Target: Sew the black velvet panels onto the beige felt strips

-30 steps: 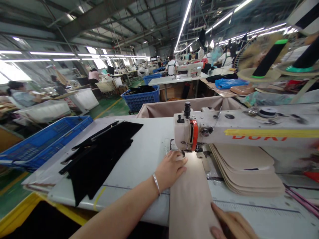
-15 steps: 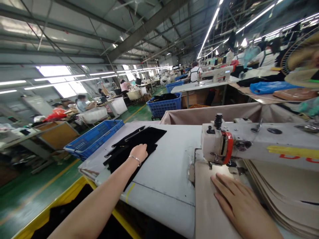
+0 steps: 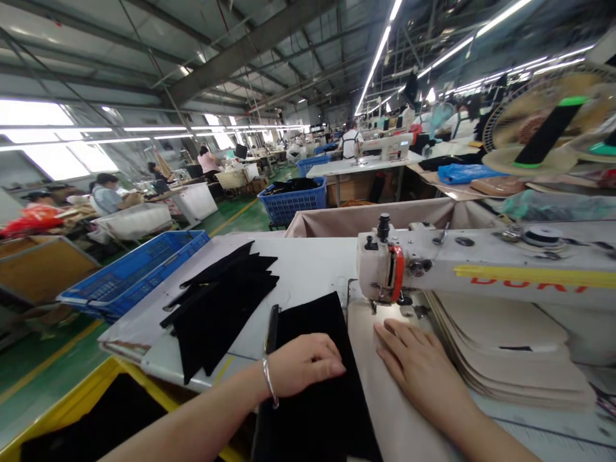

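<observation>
My left hand [image 3: 308,364], a bracelet at its wrist, has its fingers curled on a black fabric piece [image 3: 312,321] with a stiff strip along its left edge. This piece lies on the table just left of a beige sheet [image 3: 368,359]. My right hand [image 3: 414,353] rests flat on that beige sheet, fingers stretched out and holding nothing, close to the presser foot of the sewing machine [image 3: 380,269]. More black fabric pieces [image 3: 221,301] lie in a loose pile farther left on the white table [image 3: 308,263].
Stacked beige sheets [image 3: 510,353] lie under the machine arm at right. A yellow crate [image 3: 108,369] with black pieces stands below the table's left edge, a blue crate [image 3: 139,276] beyond it. Thread cones [image 3: 548,135] rise at right. Several people work at other tables behind.
My left hand has drawn one black piece from the pile rightward and toward me, beside the beige sheet. The view has turned right; my right hand remains on the beige sheet.
</observation>
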The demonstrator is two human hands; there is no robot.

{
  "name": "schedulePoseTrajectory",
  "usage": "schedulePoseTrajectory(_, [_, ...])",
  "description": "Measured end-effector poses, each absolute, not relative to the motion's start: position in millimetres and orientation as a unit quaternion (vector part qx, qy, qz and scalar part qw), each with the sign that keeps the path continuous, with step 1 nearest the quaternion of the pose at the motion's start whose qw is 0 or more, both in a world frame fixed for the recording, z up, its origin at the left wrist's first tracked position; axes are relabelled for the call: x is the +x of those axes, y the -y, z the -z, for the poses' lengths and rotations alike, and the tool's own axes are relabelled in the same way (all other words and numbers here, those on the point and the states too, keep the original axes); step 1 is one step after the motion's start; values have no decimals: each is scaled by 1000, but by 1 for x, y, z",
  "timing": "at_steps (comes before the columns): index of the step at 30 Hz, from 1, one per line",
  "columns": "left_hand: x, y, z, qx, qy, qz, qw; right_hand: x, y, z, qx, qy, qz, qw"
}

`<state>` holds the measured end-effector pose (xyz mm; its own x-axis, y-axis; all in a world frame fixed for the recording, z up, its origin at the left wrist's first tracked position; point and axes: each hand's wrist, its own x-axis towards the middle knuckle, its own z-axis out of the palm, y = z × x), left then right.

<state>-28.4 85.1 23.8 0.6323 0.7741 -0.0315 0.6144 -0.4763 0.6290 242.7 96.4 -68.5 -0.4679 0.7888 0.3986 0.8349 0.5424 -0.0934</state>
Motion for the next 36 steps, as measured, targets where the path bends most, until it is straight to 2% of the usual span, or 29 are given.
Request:
schedulePoseTrajectory(1, [-22, -91, -12, 850, -410, -144, 298, 242, -95, 68, -475, 855, 55, 203])
schedulePoseTrajectory(5, [-23, -140, 18, 771, -609, -170, 75, 242, -91, 65, -478, 854, 42, 201])
schedulePoseTrajectory(7, [-30, -158, 24, 738, -654, -163, 36, 241, -90, 63, -481, 852, 42, 202])
schedulePoseTrajectory(11, [-29, -158, 23, 753, -634, -167, 68, 239, -90, 60, -485, 849, 38, 206])
schedulePoseTrajectory(17, [16, -141, 20, 842, -470, -185, 192, 240, -89, 58, -491, 847, 26, 202])
schedulePoseTrajectory(22, [44, -156, 31, 807, -529, -199, 172, 241, -89, 57, -487, 851, 20, 194])
schedulePoseTrajectory(36, [51, -166, 32, 798, -547, -213, 137, 239, -90, 56, -493, 850, 15, 185])
